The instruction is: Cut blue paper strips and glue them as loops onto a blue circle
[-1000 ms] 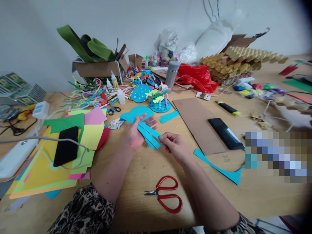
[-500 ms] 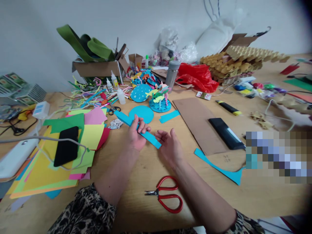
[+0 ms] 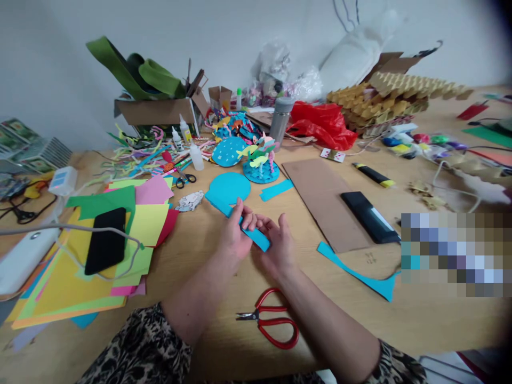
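Observation:
A narrow strip of blue paper [image 3: 258, 238] slants between my hands above the table. My left hand [image 3: 237, 232] is closed on it, thumb on top and fingers curled around. The strip's far end reaches toward a blue paper disc [image 3: 230, 186]. My right hand [image 3: 278, 246] is against the near end, its fingertips by the left fingers and its thumb raised apart from the strip. Red-handled scissors [image 3: 268, 319] lie on the table below my hands. A shorter blue paper piece [image 3: 277, 190] lies beyond them, beside a blue round base with colourful paper figures [image 3: 261, 169].
Coloured paper sheets [image 3: 150, 226] with a black phone [image 3: 106, 240] lie at left. To the right are a cardboard sheet [image 3: 324, 202], a black device [image 3: 370, 217] and a curved blue offcut [image 3: 360, 277]. A grey bottle [image 3: 281, 122], glue bottles [image 3: 196, 156] and small scissors [image 3: 186, 179] stand or lie farther back.
My left hand has moved right and slightly toward me with the blue paper strip. The hands are now together, with the right fingers meeting the left ones at the strip's near end.

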The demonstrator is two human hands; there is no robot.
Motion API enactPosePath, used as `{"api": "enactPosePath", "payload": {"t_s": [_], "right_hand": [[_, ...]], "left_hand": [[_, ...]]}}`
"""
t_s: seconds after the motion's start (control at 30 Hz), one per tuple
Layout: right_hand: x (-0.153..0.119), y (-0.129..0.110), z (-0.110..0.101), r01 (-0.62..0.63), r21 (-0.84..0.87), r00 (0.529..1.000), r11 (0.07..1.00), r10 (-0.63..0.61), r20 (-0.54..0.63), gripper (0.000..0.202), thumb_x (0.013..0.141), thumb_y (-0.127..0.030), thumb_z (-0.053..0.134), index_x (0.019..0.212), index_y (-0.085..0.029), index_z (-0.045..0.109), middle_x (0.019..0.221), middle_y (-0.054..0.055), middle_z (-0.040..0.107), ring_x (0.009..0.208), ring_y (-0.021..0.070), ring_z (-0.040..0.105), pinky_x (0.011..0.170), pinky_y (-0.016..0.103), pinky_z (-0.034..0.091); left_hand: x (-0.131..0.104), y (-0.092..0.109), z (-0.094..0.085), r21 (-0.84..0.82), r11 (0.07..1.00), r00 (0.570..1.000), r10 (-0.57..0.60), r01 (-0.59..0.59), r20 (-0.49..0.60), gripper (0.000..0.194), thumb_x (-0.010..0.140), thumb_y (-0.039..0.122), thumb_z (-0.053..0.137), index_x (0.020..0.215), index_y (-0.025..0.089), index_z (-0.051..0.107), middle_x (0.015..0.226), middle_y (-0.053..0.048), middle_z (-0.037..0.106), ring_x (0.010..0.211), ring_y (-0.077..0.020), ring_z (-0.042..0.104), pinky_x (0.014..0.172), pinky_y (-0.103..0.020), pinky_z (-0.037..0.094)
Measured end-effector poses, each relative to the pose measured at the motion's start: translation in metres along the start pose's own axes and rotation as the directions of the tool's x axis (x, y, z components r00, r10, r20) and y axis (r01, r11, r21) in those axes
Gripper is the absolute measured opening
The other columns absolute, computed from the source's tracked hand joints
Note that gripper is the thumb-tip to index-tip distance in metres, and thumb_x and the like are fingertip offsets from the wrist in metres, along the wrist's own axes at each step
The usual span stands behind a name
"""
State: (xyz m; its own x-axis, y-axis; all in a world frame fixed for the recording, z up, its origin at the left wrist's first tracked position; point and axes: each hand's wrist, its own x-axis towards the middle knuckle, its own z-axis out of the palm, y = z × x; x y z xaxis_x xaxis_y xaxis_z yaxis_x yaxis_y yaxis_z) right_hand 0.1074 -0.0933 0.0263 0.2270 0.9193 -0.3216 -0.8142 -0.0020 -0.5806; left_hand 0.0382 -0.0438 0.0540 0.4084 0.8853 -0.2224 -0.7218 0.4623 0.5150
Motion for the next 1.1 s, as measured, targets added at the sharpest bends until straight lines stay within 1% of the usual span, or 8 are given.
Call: {"api": "enactPosePath", "payload": {"t_s": [0.2,0.3,0.43,0.53,0.6,0.73,0.87,1.1], "right_hand": [[0.005,-0.004,-0.002,0.037,-0.052,0.998,0.998,-0.034,0.047,0.051,0.083,-0.067,0.049,0.081,-0.018,0.066,0.065,0.0,0.06,0.068,0.0145,0.059,0.074,0.027,0.048],[0.01,-0.02,-0.007,0.0,-0.174,0.995,0.985,0.018,0.102,0.061,0.083,-0.072,0.043,0.087,-0.016,0.067,0.068,0.003,0.065,0.061,0.015,0.061,0.059,0.026,0.049],[0.011,-0.042,-0.014,-0.106,-0.369,0.944,0.924,0.209,0.253,0.063,0.078,-0.072,0.051,0.097,-0.015,0.069,0.055,0.002,0.064,0.045,0.0172,0.058,0.042,0.028,0.047],[0.009,-0.049,-0.018,-0.033,-0.424,0.952,0.905,0.157,0.261,0.037,0.073,-0.048,0.073,0.093,-0.016,0.072,0.071,0.004,0.073,0.042,0.0116,0.057,0.042,0.023,0.047],[0.009,-0.051,-0.019,0.018,-0.42,0.967,0.907,0.091,0.239,0.029,0.07,-0.038,0.078,0.088,-0.016,0.074,0.083,0.007,0.075,0.048,0.0114,0.06,0.042,0.022,0.047],[0.013,-0.053,-0.022,0.097,-0.402,0.976,0.91,-0.007,0.219,0.029,0.069,-0.037,0.079,0.088,-0.016,0.075,0.083,0.008,0.075,0.052,0.0126,0.063,0.043,0.022,0.047],[0.019,-0.063,-0.027,0.237,-0.342,0.969,0.909,-0.195,0.153,0.027,0.064,-0.037,0.083,0.082,-0.018,0.077,0.075,0.005,0.074,0.071,0.0157,0.067,0.069,0.029,0.052],[0.027,-0.081,-0.037,0.292,-0.318,0.939,0.902,-0.334,-0.086,0.035,0.057,-0.037,0.085,0.082,-0.015,0.075,0.063,-0.001,0.065,0.055,0.0078,0.054,0.05,0.021,0.043]], "left_hand": [[0.0,-0.001,-0.001,0.085,0.995,0.996,-0.061,0.055,0.071,0.053,0.092,0.054,0.048,0.054,0.017,0.046,0.036,0.008,0.029,0.038,-0.007,0.033,0.052,-0.022,0.041],[0.0,0.006,-0.005,0.28,0.945,0.962,-0.222,0.172,0.161,0.047,0.093,0.051,0.049,0.062,0.016,0.054,0.037,0.009,0.03,0.036,-0.0069,0.033,0.048,-0.022,0.041],[-0.005,0.009,-0.013,0.622,0.704,0.806,-0.561,0.343,0.19,0.04,0.09,0.048,0.056,0.067,0.015,0.058,0.038,0.009,0.033,0.034,-0.0061,0.032,0.043,-0.022,0.041],[-0.009,0.005,-0.016,0.74,0.542,0.689,-0.71,0.399,0.148,0.043,0.087,0.052,0.057,0.065,0.014,0.057,0.038,0.009,0.031,0.033,-0.0052,0.029,0.04,-0.02,0.036],[-0.01,0.003,-0.018,0.761,0.513,0.658,-0.738,0.398,0.153,0.043,0.086,0.053,0.058,0.068,0.014,0.057,0.039,0.01,0.032,0.033,-0.0052,0.03,0.04,-0.021,0.037],[-0.006,0.002,-0.025,0.765,0.561,0.707,-0.678,0.318,0.203,0.043,0.081,0.057,0.062,0.081,0.014,0.059,0.047,0.007,0.046,0.039,-0.007,0.043,0.049,-0.025,0.046],[0.005,0.005,-0.039,0.835,0.489,0.719,-0.672,0.251,0.178,0.049,0.077,0.062,0.063,0.088,0.014,0.059,0.054,0.005,0.053,0.044,-0.0087,0.05,0.051,-0.026,0.047],[0.015,0.013,-0.048,0.895,0.382,0.727,-0.679,0.232,0.102,0.053,0.082,0.062,0.055,0.105,0.014,0.058,0.059,0.001,0.062,0.043,-0.0109,0.059,0.043,-0.02,0.04]]}}
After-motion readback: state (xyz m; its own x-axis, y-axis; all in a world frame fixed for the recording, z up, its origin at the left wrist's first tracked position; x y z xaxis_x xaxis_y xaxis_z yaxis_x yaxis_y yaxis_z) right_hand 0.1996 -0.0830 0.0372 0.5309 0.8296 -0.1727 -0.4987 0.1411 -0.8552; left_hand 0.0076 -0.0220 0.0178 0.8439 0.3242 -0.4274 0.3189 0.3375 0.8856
